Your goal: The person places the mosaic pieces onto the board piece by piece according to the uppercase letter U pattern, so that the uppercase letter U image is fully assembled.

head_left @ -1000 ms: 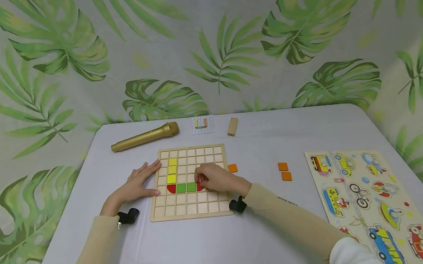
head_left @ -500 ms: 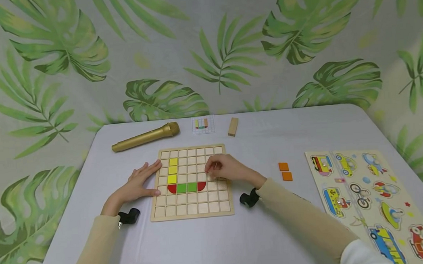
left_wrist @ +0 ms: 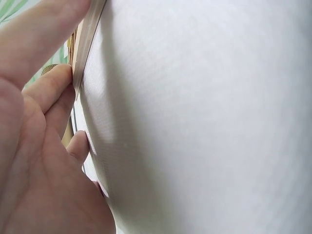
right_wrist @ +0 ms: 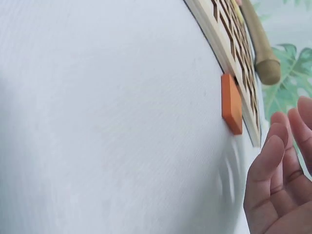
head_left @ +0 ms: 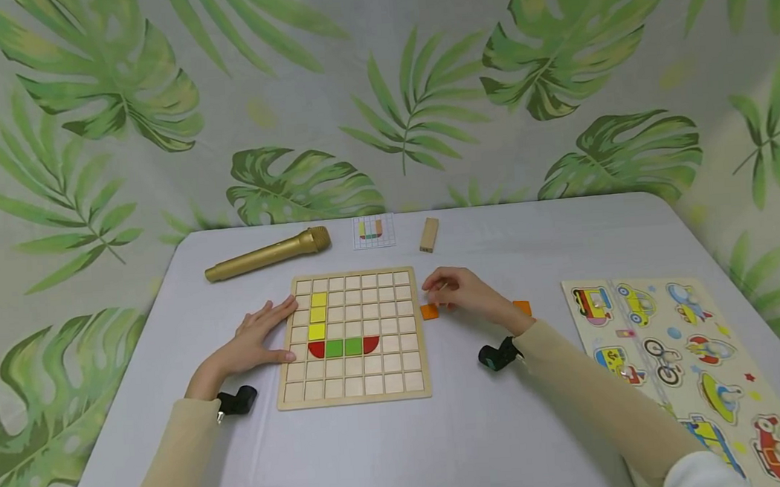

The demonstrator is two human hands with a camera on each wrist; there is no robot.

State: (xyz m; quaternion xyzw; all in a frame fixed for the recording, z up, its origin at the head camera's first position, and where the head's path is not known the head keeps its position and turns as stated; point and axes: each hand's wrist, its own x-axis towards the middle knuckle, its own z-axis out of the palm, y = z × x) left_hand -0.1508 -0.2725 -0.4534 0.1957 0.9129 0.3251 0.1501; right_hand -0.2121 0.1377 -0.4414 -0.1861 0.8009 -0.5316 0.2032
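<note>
A wooden grid board (head_left: 358,387) lies on the table. Set in it are several tiles: a column of yellow squares (head_left: 318,314), two green squares (head_left: 343,348), and a red rounded tile at each end of the green row, such as the right one (head_left: 371,344). My left hand (head_left: 252,345) rests on the board's left edge, fingers straight. My right hand (head_left: 467,292) hovers beside an orange square tile (head_left: 429,312) next to the board's right edge; its fingers are loosely bent with nothing between them. Another orange tile (head_left: 522,308) shows partly behind my right wrist.
A gold microphone (head_left: 266,254), a small pattern card (head_left: 373,231) and a wooden block (head_left: 429,234) lie along the back. At the right stands out a vehicle puzzle board (head_left: 678,345), partly covered by my right sleeve. Leaf-print cloth hangs behind the table.
My right hand has moved from the right red tile across the board to the right, off the board and over beside the near orange tile. My left hand has stayed in place.
</note>
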